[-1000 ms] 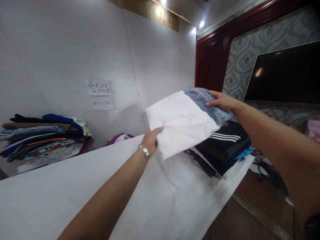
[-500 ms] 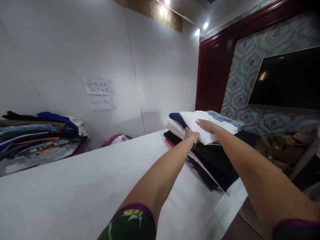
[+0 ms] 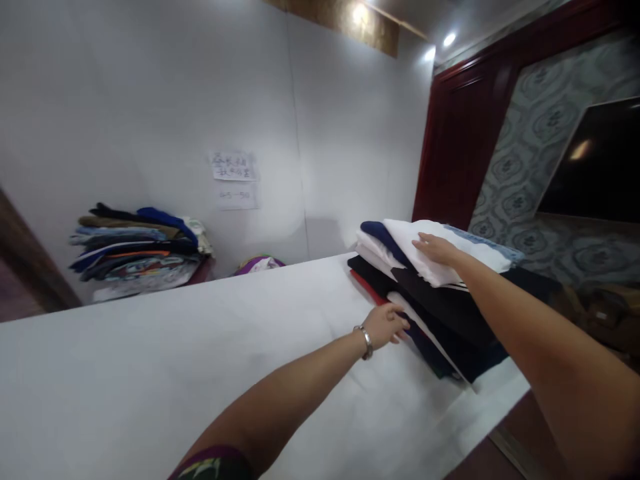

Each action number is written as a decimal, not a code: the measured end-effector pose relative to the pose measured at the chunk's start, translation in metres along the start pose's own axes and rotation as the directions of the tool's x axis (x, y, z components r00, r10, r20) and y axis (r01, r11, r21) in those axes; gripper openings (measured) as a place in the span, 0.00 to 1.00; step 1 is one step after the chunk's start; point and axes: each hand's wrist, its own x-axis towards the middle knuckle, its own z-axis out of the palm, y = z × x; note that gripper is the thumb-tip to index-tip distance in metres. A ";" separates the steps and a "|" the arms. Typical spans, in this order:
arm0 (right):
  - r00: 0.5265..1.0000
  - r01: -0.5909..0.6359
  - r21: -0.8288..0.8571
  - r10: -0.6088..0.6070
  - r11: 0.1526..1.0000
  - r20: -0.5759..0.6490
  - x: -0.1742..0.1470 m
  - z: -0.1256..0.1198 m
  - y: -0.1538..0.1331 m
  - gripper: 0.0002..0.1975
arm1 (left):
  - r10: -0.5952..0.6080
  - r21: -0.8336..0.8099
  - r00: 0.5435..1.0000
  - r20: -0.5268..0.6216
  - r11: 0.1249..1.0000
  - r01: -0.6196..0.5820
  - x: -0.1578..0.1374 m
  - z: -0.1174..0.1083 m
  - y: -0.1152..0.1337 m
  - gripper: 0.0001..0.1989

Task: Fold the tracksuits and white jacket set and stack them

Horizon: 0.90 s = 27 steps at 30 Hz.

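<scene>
A stack of folded clothes (image 3: pixel 430 307) rises at the right end of the white table (image 3: pixel 200 360). On its top lies a folded white garment (image 3: pixel 400 237), with a navy piece (image 3: pixel 380 235) and light blue denim (image 3: pixel 480 241) showing beside it. My right hand (image 3: pixel 437 250) rests on the white garment, its fingers stretched out. By the front left side of the stack is my left hand (image 3: pixel 385 325), a bracelet on the wrist. Its fingers are loosely bent and apart, close to the lower layers; whether they touch the cloth I cannot tell.
A second clothes pile (image 3: pixel 140 247) stands beyond the table at the left. Something purple and white (image 3: pixel 260 265) peeks over the far edge. Two handwritten papers (image 3: pixel 234 179) hang on the white wall. At the right are a wall screen (image 3: pixel 595 163) and brown boxes (image 3: pixel 605 313).
My left hand has left the upper layers of the stack and moved down toward its lower side. The right hand stays on the white garment. The view has swung left.
</scene>
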 end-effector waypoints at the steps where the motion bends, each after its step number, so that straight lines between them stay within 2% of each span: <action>1: 1.000 0.007 -0.037 -0.008 0.999 -0.013 -0.007 0.002 -0.009 0.26 | -0.030 0.007 1.000 0.005 1.000 0.030 -0.018 -0.006 -0.011 0.19; 3: 0.996 0.088 -0.098 -0.091 0.991 -0.021 -0.027 0.010 -0.030 0.26 | -0.092 0.003 0.996 -0.001 0.996 0.092 -0.056 -0.017 -0.032 0.15; 4: 0.984 0.177 -0.088 -0.179 0.980 -0.010 -0.041 0.017 -0.043 0.26 | -0.124 -0.011 0.992 -0.007 0.992 0.124 -0.076 -0.023 -0.043 0.14; 6: 0.921 0.373 0.099 -0.380 0.923 0.079 -0.080 0.041 -0.072 0.25 | -0.180 -0.057 0.983 -0.028 0.982 0.178 -0.116 -0.033 -0.063 0.13; 7: 0.880 0.410 0.246 -0.452 0.878 0.148 -0.103 0.057 -0.087 0.26 | -0.202 -0.083 0.978 -0.045 0.977 0.198 -0.136 -0.038 -0.072 0.13; 9: 0.765 0.370 0.498 -0.562 0.784 0.315 -0.156 0.093 -0.115 0.25 | -0.228 -0.137 0.969 -0.101 0.967 0.213 -0.176 -0.048 -0.089 0.13; 11: 0.633 0.299 0.647 -0.653 0.701 0.415 -0.209 0.132 -0.140 0.22 | -0.224 -0.178 0.953 -0.204 0.966 0.189 -0.217 -0.060 -0.100 0.15; 13: 0.512 0.271 0.729 -0.736 0.628 0.444 -0.255 0.164 -0.163 0.18 | -0.192 -0.170 0.911 -0.365 0.976 0.138 -0.260 -0.075 -0.106 0.18; 15: 0.392 0.281 0.778 -0.807 0.562 0.442 -0.289 0.184 -0.184 0.18 | -0.106 -0.024 0.815 -0.569 0.993 0.112 -0.305 -0.093 -0.106 0.18; 17: 0.277 0.314 0.804 -0.858 0.505 0.432 -0.312 0.194 -0.203 0.20 | 0.040 0.230 0.650 -0.759 0.950 0.210 -0.351 -0.113 -0.101 0.17; 19: 0.189 0.348 0.820 -0.891 0.454 0.413 -0.326 0.196 -0.218 0.21 | 0.228 0.432 0.452 -0.863 0.797 0.423 -0.397 -0.133 -0.094 0.16; 20: 0.155 0.361 0.830 -0.905 0.426 0.397 -0.331 0.196 -0.224 0.21 | 0.314 0.481 0.378 -0.871 0.701 0.527 -0.417 -0.142 -0.091 0.17; 21: 0.126 0.369 0.840 -0.917 0.398 0.379 -0.335 0.196 -0.229 0.21 | 0.358 0.485 0.329 -0.874 0.608 0.629 -0.436 -0.150 -0.090 0.19; 23: 0.087 0.377 0.856 -0.934 0.353 0.347 -0.343 0.198 -0.236 0.20 | 0.341 0.396 0.255 -0.905 0.457 0.797 -0.466 -0.162 -0.091 0.26; 25: 0.074 0.380 0.869 -0.947 0.317 0.313 -0.350 0.203 -0.240 0.19 | 0.227 0.248 0.174 -0.958 0.352 0.903 -0.485 -0.168 -0.097 0.35; 27: 0.092 0.381 0.882 -0.960 0.278 0.263 -0.355 0.211 -0.240 0.18 | 0.120 0.150 0.120 -0.986 0.289 0.946 -0.494 -0.169 -0.102 0.40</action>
